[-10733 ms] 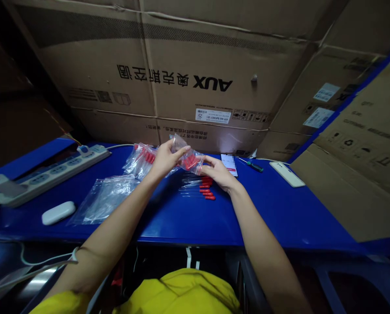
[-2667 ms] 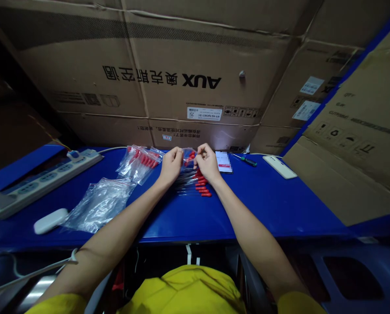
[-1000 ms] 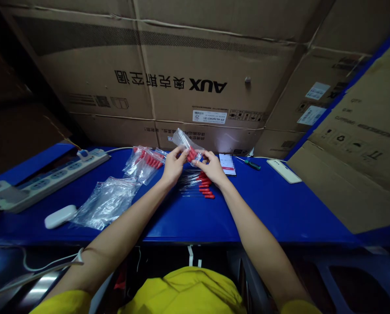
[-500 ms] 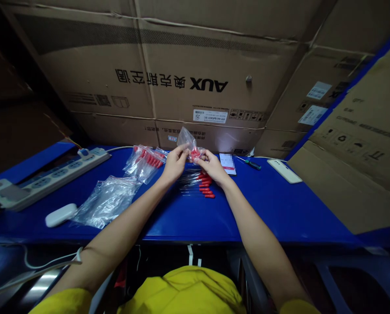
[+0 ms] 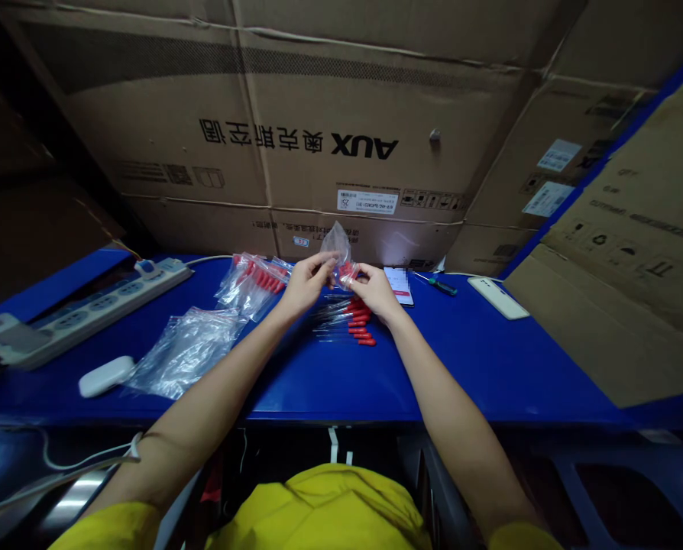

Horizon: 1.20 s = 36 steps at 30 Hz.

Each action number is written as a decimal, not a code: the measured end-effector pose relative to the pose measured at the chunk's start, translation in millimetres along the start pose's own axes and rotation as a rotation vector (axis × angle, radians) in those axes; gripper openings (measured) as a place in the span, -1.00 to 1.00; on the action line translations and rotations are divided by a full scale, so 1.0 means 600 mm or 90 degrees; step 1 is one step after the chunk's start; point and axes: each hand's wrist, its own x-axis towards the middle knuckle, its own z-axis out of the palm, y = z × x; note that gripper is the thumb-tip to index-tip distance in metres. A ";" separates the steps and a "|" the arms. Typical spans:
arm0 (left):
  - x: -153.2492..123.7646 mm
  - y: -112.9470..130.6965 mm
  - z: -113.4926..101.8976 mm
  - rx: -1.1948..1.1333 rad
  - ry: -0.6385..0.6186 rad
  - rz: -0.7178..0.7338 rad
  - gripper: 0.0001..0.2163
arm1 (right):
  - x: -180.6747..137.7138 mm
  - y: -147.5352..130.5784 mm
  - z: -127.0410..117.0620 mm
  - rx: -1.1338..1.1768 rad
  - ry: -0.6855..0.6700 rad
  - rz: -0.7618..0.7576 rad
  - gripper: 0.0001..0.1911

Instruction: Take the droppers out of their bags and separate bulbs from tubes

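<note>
My left hand (image 5: 305, 282) and my right hand (image 5: 372, 289) meet above the blue table (image 5: 490, 367), both pinching a small clear plastic bag (image 5: 339, 250) that stands up between them with red-capped pieces in its lower part. Just below the hands lies a row of several red-tipped thin tubes (image 5: 350, 327) on the table. Left of my left hand sits a pile of filled bags with red pieces (image 5: 254, 282).
A heap of empty clear bags (image 5: 184, 353), a white oval device (image 5: 105, 375) and a power strip (image 5: 78, 313) lie to the left. A phone (image 5: 399, 285), a green screwdriver (image 5: 438, 285) and a white remote (image 5: 499, 297) lie to the right. Cardboard boxes (image 5: 341, 145) wall the back and right.
The bag has turned from leaning left to standing more upright between my fingers. Both hands stay close together over the row of tubes.
</note>
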 end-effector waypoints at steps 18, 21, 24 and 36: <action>0.006 0.001 -0.009 0.018 0.070 0.004 -0.92 | 0.002 0.002 -0.011 -0.018 -0.007 -0.001 -0.58; 0.007 -0.003 -0.009 -0.038 0.100 -0.027 -0.86 | -0.001 0.003 -0.009 0.010 -0.017 0.013 -0.60; 0.005 -0.008 -0.006 -0.072 0.082 -0.049 -0.79 | -0.002 0.009 -0.006 0.045 -0.036 0.055 -0.60; 0.017 -0.016 -0.029 -0.137 0.161 -0.081 -0.86 | 0.008 0.015 -0.036 -0.162 0.056 -0.020 -0.71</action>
